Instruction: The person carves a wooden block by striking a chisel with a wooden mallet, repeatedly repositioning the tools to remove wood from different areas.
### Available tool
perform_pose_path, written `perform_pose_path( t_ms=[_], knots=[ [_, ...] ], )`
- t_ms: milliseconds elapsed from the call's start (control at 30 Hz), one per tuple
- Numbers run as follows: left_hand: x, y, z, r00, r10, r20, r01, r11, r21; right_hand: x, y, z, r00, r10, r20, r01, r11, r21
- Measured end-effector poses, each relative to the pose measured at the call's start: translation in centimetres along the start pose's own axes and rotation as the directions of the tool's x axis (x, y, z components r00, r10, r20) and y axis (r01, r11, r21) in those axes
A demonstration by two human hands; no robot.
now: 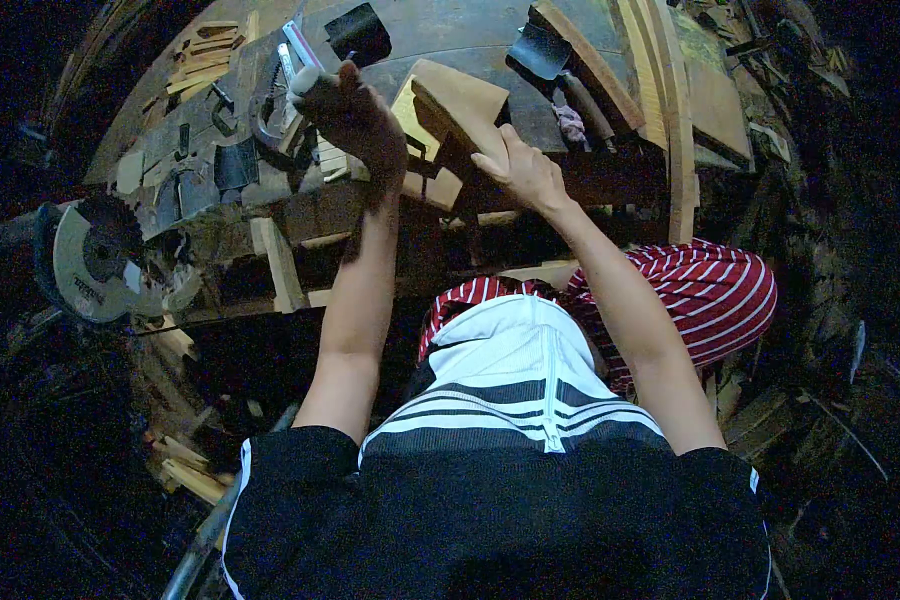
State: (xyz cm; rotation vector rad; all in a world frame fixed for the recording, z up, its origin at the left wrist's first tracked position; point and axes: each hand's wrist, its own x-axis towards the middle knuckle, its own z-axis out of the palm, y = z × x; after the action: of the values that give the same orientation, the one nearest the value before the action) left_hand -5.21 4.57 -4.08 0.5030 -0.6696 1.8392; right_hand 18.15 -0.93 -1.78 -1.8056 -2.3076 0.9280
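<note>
My left hand [355, 115] is closed around the grey handle of a metal hand tool [292, 62], raised over the workbench. My right hand [518, 168] rests with its fingers spread on a wedge-shaped wooden block [457, 100] and presses it against the bench top. The block lies just right of my left hand. Small pale wood offcuts [430, 185] lie under and between the two hands.
A circular saw [95, 262] sits at the left edge of the bench. Wood scraps [205, 55] and dark metal pieces [235, 165] cover the left of the bench. Long planks [670, 110] lean at the right. A hatchet-like tool [550, 55] lies beyond the block.
</note>
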Motion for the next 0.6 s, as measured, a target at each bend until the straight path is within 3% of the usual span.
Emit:
perform_pose_path(
  t_ms=[33, 67, 200, 267, 300, 333, 367, 400, 433, 467, 500, 533, 567, 600],
  knots=[
    [0.1, 1.2, 0.2, 0.95, -0.313, 0.016, 0.307, 0.92, -0.245, 0.0, -0.1, -0.2, 1.0, 0.009, 0.014, -0.01, 1.0, 0.016],
    [-0.2, 1.3, -0.1, 0.95, -0.312, 0.016, 0.306, 0.92, -0.246, 0.0, -0.2, -0.3, 0.999, 0.018, 0.028, -0.019, 0.999, 0.032],
    [-1.6, -1.0, 2.5, 0.972, -0.184, -0.146, 0.043, 0.751, -0.659, -0.1, -0.3, -0.4, 1.0, 0.01, 0.004, -0.01, 0.999, 0.037],
    [-1.7, -2.4, 3.0, 0.969, -0.159, -0.189, -0.03, 0.685, -0.728, -0.3, -0.9, -1.0, 0.997, 0.058, 0.057, -0.06, 0.997, 0.042],
    [-1.7, -3.6, 3.0, 0.956, 0.154, -0.249, -0.113, 0.979, 0.171, 0.4, -0.3, -1.1, 0.997, 0.053, 0.054, -0.055, 0.998, 0.041],
    [-1.6, -4.5, 2.8, 0.926, 0.378, -0.017, -0.14, 0.386, 0.912, 1.5, 0.6, -1.0, 0.999, -0.005, 0.034, 0.0, 0.992, 0.13],
    [-1.5, -5.0, 3.0, 0.903, 0.311, 0.298, -0.08, -0.559, 0.826, 1.6, -0.1, -1.8, 0.998, -0.059, 0.011, 0.056, 0.975, 0.217],
    [-1.4, -5.0, 3.3, 0.903, 0.309, 0.299, -0.081, -0.56, 0.824, 1.9, -0.2, -3.3, 0.997, -0.068, -0.019, 0.071, 0.948, 0.311],
    [-1.2, -5.2, 4.4, 0.897, 0.195, 0.397, -0.091, -0.797, 0.597, 2.4, -1.0, -4.7, 0.952, -0.233, -0.197, 0.298, 0.852, 0.43],
    [-1.0, -5.6, 5.4, 0.89, 0.057, 0.453, -0.096, -0.947, 0.308, 2.7, -2.4, -7.4, 0.958, -0.228, -0.173, 0.283, 0.847, 0.45],
    [-0.9, -5.8, 5.9, 0.883, -0.093, 0.461, -0.097, -0.995, -0.015, 3.4, -2.8, -8.6, 0.861, -0.43, -0.273, 0.508, 0.76, 0.406],
    [-1.0, -5.3, 5.4, 0.883, -0.094, 0.46, -0.098, -0.995, -0.015, 1.1, -7.1, -12.4, 0.85, -0.412, -0.329, 0.526, 0.704, 0.477],
    [-1.0, -4.4, 4.4, 0.885, -0.09, 0.457, -0.167, -0.977, 0.131, 0.6, -8.6, -14.6, 0.573, -0.613, -0.544, 0.752, 0.657, 0.051],
    [-1.0, -4.0, 3.7, 0.884, -0.085, 0.459, -0.234, -0.932, 0.277, 0.2, -9.6, -15.4, 0.569, -0.613, -0.548, 0.751, 0.658, 0.045]
  ],
)
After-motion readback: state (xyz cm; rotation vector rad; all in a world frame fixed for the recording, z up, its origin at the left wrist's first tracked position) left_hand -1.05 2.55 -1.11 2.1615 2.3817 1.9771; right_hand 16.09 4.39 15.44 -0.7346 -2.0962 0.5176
